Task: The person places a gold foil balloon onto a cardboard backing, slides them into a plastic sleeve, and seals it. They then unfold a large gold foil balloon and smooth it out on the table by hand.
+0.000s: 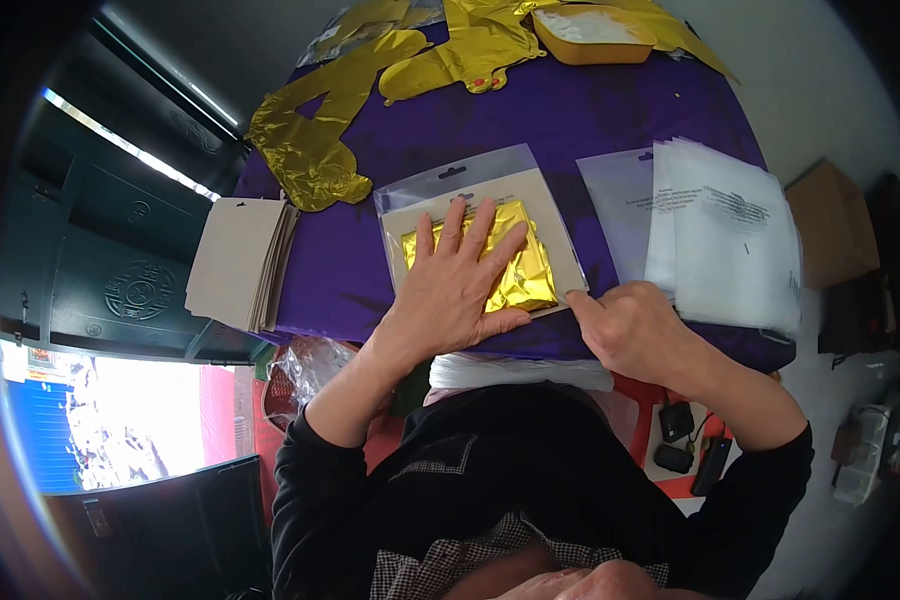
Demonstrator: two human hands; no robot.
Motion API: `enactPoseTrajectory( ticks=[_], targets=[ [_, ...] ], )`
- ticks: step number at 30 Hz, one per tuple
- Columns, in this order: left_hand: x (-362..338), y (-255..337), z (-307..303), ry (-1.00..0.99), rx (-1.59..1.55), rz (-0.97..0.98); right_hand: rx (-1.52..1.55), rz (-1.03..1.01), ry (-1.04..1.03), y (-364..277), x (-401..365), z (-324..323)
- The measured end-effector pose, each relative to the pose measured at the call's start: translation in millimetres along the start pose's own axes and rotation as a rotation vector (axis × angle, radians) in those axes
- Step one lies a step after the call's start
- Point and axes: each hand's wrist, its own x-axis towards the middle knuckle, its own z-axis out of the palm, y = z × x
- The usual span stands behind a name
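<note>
A folded gold foil piece (525, 270) lies on a brown card (560, 255) in a clear plastic bag (510, 165) on the purple cloth. My left hand (455, 275) rests flat over the foil, its fingers spread and pointing away from me. At the bag's lower right corner is my right hand (625, 325), fingers curled, with thumb and forefinger pinched on the bag's edge.
A stack of brown cards (235, 260) stands at the left. Frosted printed bags (730, 240) are piled at the right. Unfolded gold foil shapes (315, 130) and a yellow tub (595, 45) of white material lie along the far edge of the purple table (470, 125).
</note>
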Motion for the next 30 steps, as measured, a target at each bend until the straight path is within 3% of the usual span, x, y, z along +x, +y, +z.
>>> enactPoseTrajectory(
  ticks=[4,10,15,21,22,24,25,29,30],
  targets=[
    [0.1,0.0,1.1,0.001,0.021,0.012,0.012,0.0,0.024,-2.1,-0.8,-7.4],
    [-1.0,-0.8,2.8,0.008,0.012,0.003,0.04,0.175,0.109,-4.1,-19.7,-24.9],
    [-0.5,-2.8,-0.5,-0.027,-0.007,0.01,0.336,0.422,0.275,-3.4,-29.3,-32.0],
    [1.4,-2.9,-9.1,-0.086,-0.084,-0.002,0.598,0.613,0.166,-12.5,-28.9,-29.0],
    [1.6,-2.9,-10.1,-0.096,-0.095,-0.009,0.595,0.609,0.168,-12.9,-29.1,-24.4],
    [2.6,-2.8,-12.4,-0.095,-0.12,-0.013,0.273,0.219,0.353,-11.6,-29.5,-10.0],
    [3.0,-2.8,-13.7,-0.098,-0.146,-0.015,0.243,0.194,0.374,-13.0,-27.9,-7.4],
    [5.9,-1.6,-23.0,-0.156,-0.189,-0.037,0.197,0.164,0.471,-3.1,-26.6,1.1],
    [6.2,-1.3,-23.5,-0.157,-0.198,-0.043,0.5,0.457,0.368,-6.9,-23.8,-4.5]
  ],
)
